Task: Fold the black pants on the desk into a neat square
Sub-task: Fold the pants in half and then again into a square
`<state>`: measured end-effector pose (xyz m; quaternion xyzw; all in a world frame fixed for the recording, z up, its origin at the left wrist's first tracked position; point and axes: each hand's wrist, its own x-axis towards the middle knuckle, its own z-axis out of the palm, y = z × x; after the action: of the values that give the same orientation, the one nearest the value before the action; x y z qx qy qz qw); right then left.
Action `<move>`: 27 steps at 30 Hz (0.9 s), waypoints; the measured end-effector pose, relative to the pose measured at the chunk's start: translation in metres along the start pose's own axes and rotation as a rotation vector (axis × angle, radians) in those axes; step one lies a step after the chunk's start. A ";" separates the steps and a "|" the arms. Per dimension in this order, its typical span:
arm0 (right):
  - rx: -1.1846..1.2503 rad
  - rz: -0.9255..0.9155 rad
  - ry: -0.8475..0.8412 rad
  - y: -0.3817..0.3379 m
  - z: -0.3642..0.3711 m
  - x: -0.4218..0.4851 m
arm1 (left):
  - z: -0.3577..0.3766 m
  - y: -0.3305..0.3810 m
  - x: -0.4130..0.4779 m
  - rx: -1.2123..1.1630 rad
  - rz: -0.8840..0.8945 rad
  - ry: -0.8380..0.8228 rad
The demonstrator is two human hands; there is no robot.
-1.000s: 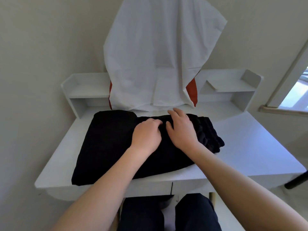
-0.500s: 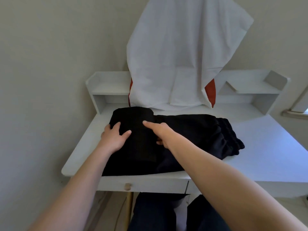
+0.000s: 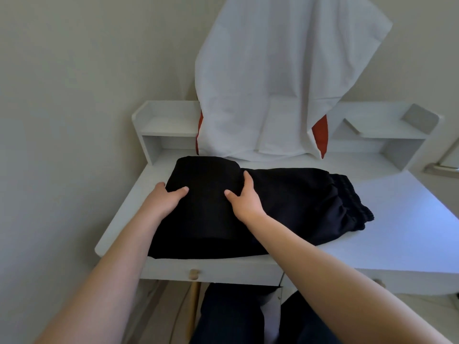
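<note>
Both hands hold the folded-over leg section of the black pants [image 3: 260, 207]. The left hand [image 3: 165, 202] cups its outer edge, thumb on top and fingers tucked out of sight under the fold. The right hand [image 3: 244, 201] clasps the opposite edge, thumb on top and fingers curled over the ridge, so each hand is closed around a thickness of cloth and the doubled panel lies between them.

Just beyond the right hand the rest of the pants stretch out flat, ending well away at the gathered elastic waistband [image 3: 352, 194]. Everything lies on the white desk [image 3: 402, 229]; the near edge of the fabric runs along the desk's front lip, above a drawer knob [image 3: 194, 273].

The main risk is uneven layers. If one hand moves ahead of the other, the panel skews and the result is no square. The bulky waistband probably resists lying flat and may spring a fold open. Dragging toward the body could slide cloth off the lip.
</note>
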<state>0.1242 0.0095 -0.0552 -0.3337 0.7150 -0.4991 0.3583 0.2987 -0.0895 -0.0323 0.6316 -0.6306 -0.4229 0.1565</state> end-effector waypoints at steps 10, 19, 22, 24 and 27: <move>-0.617 -0.270 0.097 0.015 0.006 0.002 | -0.017 0.000 0.005 -0.187 -0.107 -0.184; -0.401 -0.161 -0.035 0.003 0.002 0.012 | -0.019 0.036 -0.014 -0.340 -0.016 -0.308; -0.304 -0.180 -0.109 -0.013 0.004 0.020 | -0.016 0.047 -0.023 -0.298 0.013 -0.264; -0.310 -0.151 -0.162 -0.017 0.009 0.024 | -0.013 0.052 -0.028 -0.282 0.035 -0.251; -0.289 -0.135 -0.169 -0.017 0.011 0.023 | -0.013 0.057 -0.032 -0.266 0.051 -0.238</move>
<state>0.1234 -0.0197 -0.0459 -0.4698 0.7226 -0.3842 0.3311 0.2754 -0.0735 0.0280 0.5348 -0.5991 -0.5701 0.1736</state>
